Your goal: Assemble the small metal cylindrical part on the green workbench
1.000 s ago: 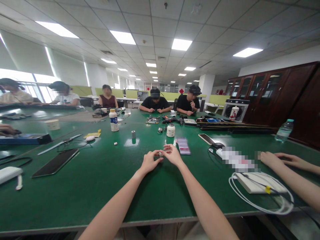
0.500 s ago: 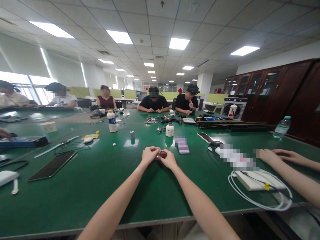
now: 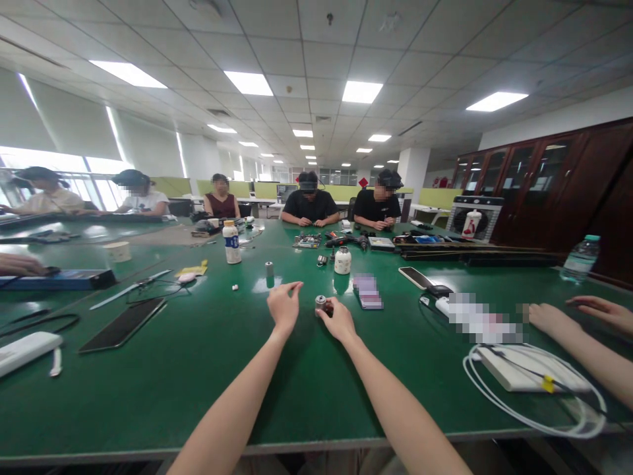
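My right hand (image 3: 339, 320) grips a small silver metal cylinder (image 3: 320, 303) between thumb and fingers, upright and close above or on the green table; its exact kind is hard to make out. Left of it and apart from the cylinder is my left hand (image 3: 285, 306), its fingers drawn together in a pinch toward the right. Whether something tiny sits in that pinch is too small to see. Beyond the left hand a similar grey cylinder (image 3: 270, 269) stands on the table. A small white piece (image 3: 235, 287) lies farther left.
Past my hands stand a white jar (image 3: 342, 260) and a labelled bottle (image 3: 231, 243). A dark tablet (image 3: 123, 324) lies left. At right are a phone (image 3: 415, 278), a white box with coiled cable (image 3: 531, 369) and a neighbour's hands (image 3: 551, 320). Several people sit across the table.
My hands, together around the cylinder before, are now apart. The left has drawn off to the left, while the right keeps the cylinder, now plainly visible. The view has shifted slightly.
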A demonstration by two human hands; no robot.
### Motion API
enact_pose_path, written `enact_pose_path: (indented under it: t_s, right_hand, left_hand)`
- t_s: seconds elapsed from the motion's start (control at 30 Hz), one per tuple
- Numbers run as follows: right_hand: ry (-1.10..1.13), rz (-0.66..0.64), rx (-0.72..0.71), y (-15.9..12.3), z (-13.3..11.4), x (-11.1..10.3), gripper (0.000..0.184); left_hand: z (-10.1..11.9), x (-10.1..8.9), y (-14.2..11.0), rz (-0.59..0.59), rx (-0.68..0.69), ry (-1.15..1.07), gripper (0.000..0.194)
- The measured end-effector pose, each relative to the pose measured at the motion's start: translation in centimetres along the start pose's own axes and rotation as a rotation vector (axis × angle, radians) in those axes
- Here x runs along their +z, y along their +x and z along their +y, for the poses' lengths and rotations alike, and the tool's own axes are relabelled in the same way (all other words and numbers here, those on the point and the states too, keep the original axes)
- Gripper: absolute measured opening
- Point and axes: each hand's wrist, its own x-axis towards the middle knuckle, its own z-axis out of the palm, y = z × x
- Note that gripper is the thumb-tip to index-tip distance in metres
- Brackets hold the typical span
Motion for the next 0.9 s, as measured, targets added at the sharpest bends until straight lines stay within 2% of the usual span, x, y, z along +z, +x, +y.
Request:
enact_pose_path:
  t_s: [0.03, 0.1, 0.2, 0.27, 0.37, 0.43, 0.5, 0.67, 0.9]
  right_hand:
    - [-0.019, -0.004, 0.001, 0.0, 0.0, -0.1, 0.03]
    - [-0.07, -0.008, 0.004, -0.1, -0.1, -0.2, 0.031]
    - [-0.145, -0.016, 0.009, -0.4, -0.5, -0.6, 0.033]
    - [-0.194, -0.025, 0.004, -0.6, -0.8, -0.8, 0.035]
    - [-0.279, -0.032, -0.01, -0.9, -1.3, -0.9, 0.038]
    - [-0.338, -0.027, -0.024, -1.0, -1.7, -0.8, 0.039]
    - [-0.388, -0.02, -0.045, -1.1, -2.0, -0.7, 0.038]
    - [-0.453, -0.016, -0.065, -1.2, -2.3, -0.4, 0.035]
    - [-0.456, -0.011, -0.068, -1.2, -2.3, -0.4, 0.035]
  left_hand:
    - [-1.0, -0.4, -0.1, 0.013, -0.076, 0.071, 0.028]
    - [-2.9, -1.0, -0.2, -0.05, -0.207, 0.197, 0.026]
    - [-4.7, -1.2, -0.4, -0.133, -0.296, 0.31, 0.023]
    - [-4.7, -1.0, -0.5, -0.109, -0.253, 0.306, 0.022]
    - [-3.1, -0.4, -0.5, -0.074, -0.003, 0.125, 0.021]
    - [-1.6, 0.1, -0.5, -0.119, 0.199, -0.054, 0.02]
    - [-0.4, 0.8, -0.7, -0.192, 0.288, -0.19, 0.019]
    - [1.0, 1.9, -1.1, -0.3, 0.199, -0.279, 0.021]
    - [1.0, 1.5, -1.0, -0.259, 0.19, -0.238, 0.02]
